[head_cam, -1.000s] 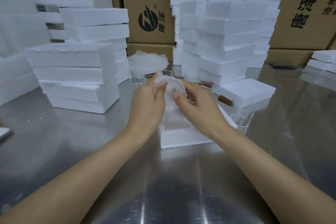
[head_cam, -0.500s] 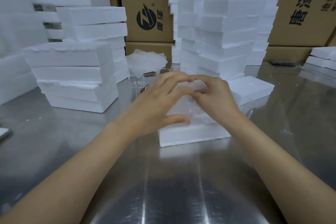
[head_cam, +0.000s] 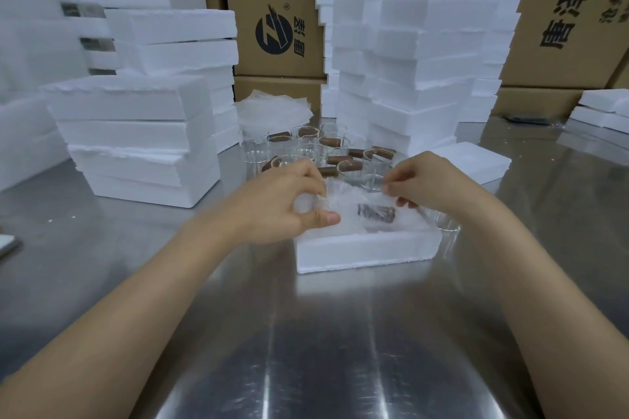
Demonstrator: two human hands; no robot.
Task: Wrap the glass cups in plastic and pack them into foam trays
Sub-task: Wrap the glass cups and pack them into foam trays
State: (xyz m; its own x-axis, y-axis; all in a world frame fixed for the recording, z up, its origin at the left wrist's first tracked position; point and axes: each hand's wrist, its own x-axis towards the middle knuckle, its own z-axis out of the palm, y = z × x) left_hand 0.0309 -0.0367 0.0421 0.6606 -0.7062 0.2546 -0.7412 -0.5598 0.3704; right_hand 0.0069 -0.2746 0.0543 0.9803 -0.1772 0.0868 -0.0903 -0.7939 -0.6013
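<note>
Pinching plastic wrap [head_cam: 343,199] with left hand [head_cam: 286,202] and right hand [head_cam: 430,185] fingers, seemingly tucking the cup [head_cam: 376,213] snug into its foam tray [head_cam: 364,252].

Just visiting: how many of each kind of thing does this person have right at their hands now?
Hands: 2 (left hand, right hand, both pinching the plastic)
Foam tray: 1
Wrapped cup lying in it: 1
Total: 4
The bare glass cups behind overlap too much to count.
</note>
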